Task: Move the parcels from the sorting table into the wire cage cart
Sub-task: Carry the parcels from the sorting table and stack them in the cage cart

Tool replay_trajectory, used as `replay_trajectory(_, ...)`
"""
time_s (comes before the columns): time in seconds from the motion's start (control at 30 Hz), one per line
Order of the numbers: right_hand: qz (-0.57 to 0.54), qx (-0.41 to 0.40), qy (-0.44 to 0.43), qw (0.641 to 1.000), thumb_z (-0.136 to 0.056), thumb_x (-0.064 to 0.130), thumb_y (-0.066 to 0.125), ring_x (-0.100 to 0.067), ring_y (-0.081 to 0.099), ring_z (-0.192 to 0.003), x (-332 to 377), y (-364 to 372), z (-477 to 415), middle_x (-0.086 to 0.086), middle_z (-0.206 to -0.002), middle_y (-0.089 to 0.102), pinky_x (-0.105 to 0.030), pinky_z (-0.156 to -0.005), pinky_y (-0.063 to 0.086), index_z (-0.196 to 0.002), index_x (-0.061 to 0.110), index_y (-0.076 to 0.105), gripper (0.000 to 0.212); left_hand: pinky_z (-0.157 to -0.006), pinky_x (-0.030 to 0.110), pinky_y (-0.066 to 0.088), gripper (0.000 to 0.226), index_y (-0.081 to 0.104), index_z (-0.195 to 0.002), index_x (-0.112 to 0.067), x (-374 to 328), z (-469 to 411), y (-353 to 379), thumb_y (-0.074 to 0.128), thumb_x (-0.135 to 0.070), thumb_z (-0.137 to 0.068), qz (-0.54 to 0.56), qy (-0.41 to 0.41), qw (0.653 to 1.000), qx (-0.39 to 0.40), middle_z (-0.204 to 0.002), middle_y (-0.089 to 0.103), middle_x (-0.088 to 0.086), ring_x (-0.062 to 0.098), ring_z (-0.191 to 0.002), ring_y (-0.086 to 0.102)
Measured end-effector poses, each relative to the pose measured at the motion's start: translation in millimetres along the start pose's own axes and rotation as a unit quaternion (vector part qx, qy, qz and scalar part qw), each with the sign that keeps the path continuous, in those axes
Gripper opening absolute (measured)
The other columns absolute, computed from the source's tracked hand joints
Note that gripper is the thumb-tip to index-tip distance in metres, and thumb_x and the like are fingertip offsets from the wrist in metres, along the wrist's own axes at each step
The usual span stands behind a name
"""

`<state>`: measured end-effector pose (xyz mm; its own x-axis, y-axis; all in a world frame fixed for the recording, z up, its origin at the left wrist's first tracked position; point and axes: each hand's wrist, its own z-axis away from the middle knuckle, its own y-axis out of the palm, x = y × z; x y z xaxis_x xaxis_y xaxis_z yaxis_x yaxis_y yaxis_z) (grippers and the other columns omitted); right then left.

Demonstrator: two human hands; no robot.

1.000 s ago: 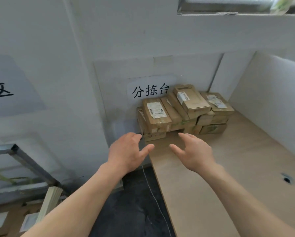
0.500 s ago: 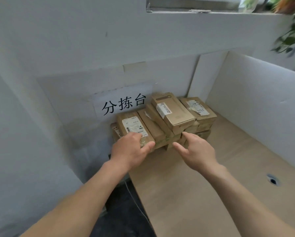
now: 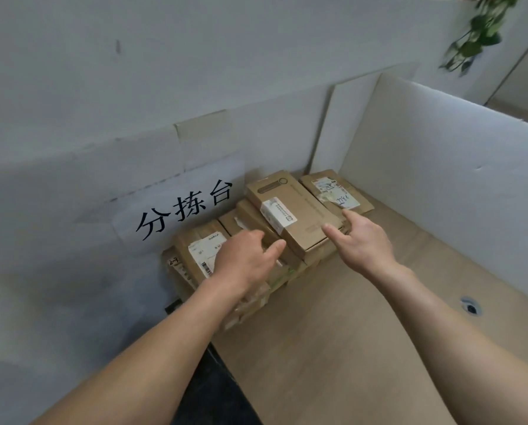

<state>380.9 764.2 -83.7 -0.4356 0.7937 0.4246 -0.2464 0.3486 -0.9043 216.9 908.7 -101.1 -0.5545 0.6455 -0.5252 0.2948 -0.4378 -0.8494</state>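
Both hands have pushed further in since half a second back, and the pile now fills more of your view. Your left hand (image 3: pixel 244 259) has travelled on over the labelled parcel (image 3: pixel 200 251) that sits right under the wall sign (image 3: pixel 184 210). It's above that parcel's right side, knuckles up, thumb stuck out straight to the right, fingers tipped forward and loose with their tips hidden behind the hand; nothing gripped that I can see. Your right hand (image 3: pixel 362 242) has closed in on the top parcel (image 3: pixel 293 210), the long box lying slanted on the pile, below and right of the sign. Its fingers are straight and spread, thumb pointing left along the box's near end, forefinger up by its right edge, wrapped round nothing. Whether skin meets cardboard there, I can't tell. Further right of the sign, a flat parcel (image 3: pixel 338 190) with a scribbled label lies just beside the white partition board (image 3: pixel 440 185), and more brown boxes are wedged under the slanted one. All the parcels sit on the sorting table (image 3: pixel 348 348), bunched in the corner beneath the sign. Far right of the sign and lower, you've got a round cable hole (image 3: pixel 470 308) in the tabletop; high up to the sign's right, green leaves (image 3: pixel 478 29) hang over the wall.
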Motion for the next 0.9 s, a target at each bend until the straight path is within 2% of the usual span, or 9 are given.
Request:
replay_trajectory(0.2, -0.034, 0.040, 0.006, 0.999, -0.091, 0.066, 0.053, -0.024, 0.047, -0.138, 1, 3, -30, -0.001, -0.153, 0.049, -0.041, -0.112, 0.040, -0.153, 0.023, 0.042, 0.076, -0.084, 0.039, 0.054, 0.052, 0.067, -0.115, -0.013, 0, -23, 11, 0.045, -0.058, -0.099, 0.031, -0.022, 0.999, 0.021, -0.107, 0.069, 0.002, 0.020, -0.095, 0.064)
replay_trajectory(0.4, -0.052, 0.060, -0.004, 0.997, -0.095, 0.054, 0.057, -0.027, 0.057, -0.120, 5, 9, -38, -0.005, -0.130, 0.066, -0.039, -0.096, 0.044, -0.128, 0.018, 0.062, 0.050, -0.081, 0.041, 0.056, 0.048, 0.071, -0.102, -0.021, 5, -35, 17, 0.044, -0.060, -0.097, 0.065, -0.044, 0.997, 0.027, -0.098, 0.071, -0.005, 0.017, -0.089, 0.065)
replay_trajectory(0.57, -0.063, 0.059, 0.014, 0.996, -0.093, 0.061, 0.055, -0.028, 0.055, -0.128, -1, 16, -42, -0.006, -0.137, 0.063, -0.039, -0.104, 0.043, -0.142, 0.019, 0.056, 0.064, -0.073, 0.038, 0.055, 0.042, 0.069, -0.094, -0.020, 5, -40, 19, 0.047, -0.056, -0.099, 0.086, -0.062, 0.994, 0.022, -0.088, 0.069, -0.004, 0.016, -0.081, 0.063)
replay_trajectory(0.67, -0.095, 0.065, 0.036, 0.993, -0.091, 0.063, 0.056, -0.026, 0.056, -0.125, -5, 20, -41, -0.004, -0.134, 0.065, -0.038, -0.104, 0.044, -0.138, 0.019, 0.061, 0.065, -0.076, 0.041, 0.055, 0.045, 0.068, -0.101, -0.015, 6, -41, 20, 0.047, -0.054, -0.100, 0.111, -0.068, 0.991, 0.011, -0.095, 0.069, -0.001, 0.019, -0.085, 0.063)
replay_trajectory(0.73, -0.115, 0.072, 0.045, 0.990, -0.091, 0.063, 0.057, -0.023, 0.060, -0.118, -7, 23, -39, 0.000, -0.126, 0.069, -0.037, -0.099, 0.047, -0.125, 0.021, 0.070, 0.055, -0.080, 0.042, 0.055, 0.043, 0.068, -0.109, -0.013, 7, -42, 19, 0.046, -0.050, -0.101, 0.133, -0.068, 0.989, 0.004, -0.102, 0.070, 0.001, 0.021, -0.091, 0.064)
replay_trajectory(0.9, -0.167, 0.078, 0.055, 0.981, -0.087, 0.066, 0.059, -0.017, 0.063, -0.106, -11, 34, -34, 0.009, -0.113, 0.072, -0.038, -0.094, 0.051, -0.111, 0.027, 0.075, 0.049, -0.078, 0.033, 0.051, 0.034, 0.065, -0.122, -0.017, 5, -40, 16, 0.041, -0.036, -0.106, 0.225, -0.083, 0.971, 0.001, -0.112, 0.067, -0.001, 0.016, -0.098, 0.060)
